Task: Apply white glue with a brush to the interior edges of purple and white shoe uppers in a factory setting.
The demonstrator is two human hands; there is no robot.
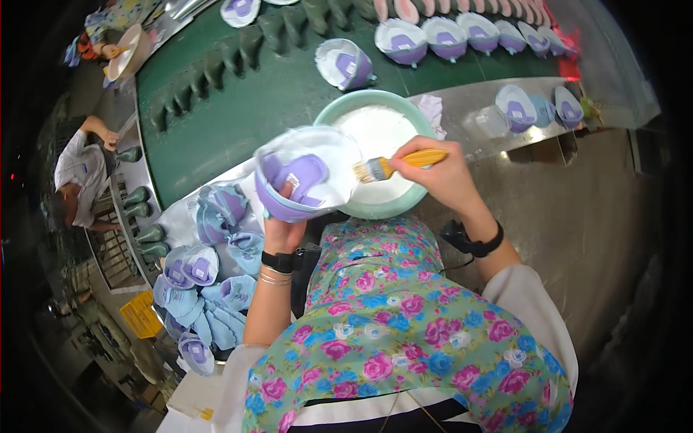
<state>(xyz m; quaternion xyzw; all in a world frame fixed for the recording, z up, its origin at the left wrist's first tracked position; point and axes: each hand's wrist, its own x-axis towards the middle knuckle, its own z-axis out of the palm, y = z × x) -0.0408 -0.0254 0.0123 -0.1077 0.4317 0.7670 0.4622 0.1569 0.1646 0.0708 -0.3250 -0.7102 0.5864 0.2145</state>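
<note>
- In the head view, the left hand (pixel 285 234) closes around the purple-and-white shoe upper (pixel 310 173), which sits tilted over the left side of the green bowl (pixel 386 211); a slack hold could let the soft upper drop into the white liquid (pixel 375 130).
- The right hand (pixel 446 177) has its grip closed on the yellow-handled brush (pixel 379 169); the bristles are right by the upper's edge (whether they touch, I cannot tell).
- If the brush carries too much liquid, drips could land on the flowered apron (pixel 404 317), just below the bowl.
- The bowl stands at the near edge of the counter (pixel 216 137); a bump from a forearm or from the body could tip it.
- The black wrist device (pixel 469 239) could catch the bowl's rim if the right arm dips.
- An elbow swinging left could knock the loose heap of uppers (pixel 195 307), as it looks unstable.
</note>
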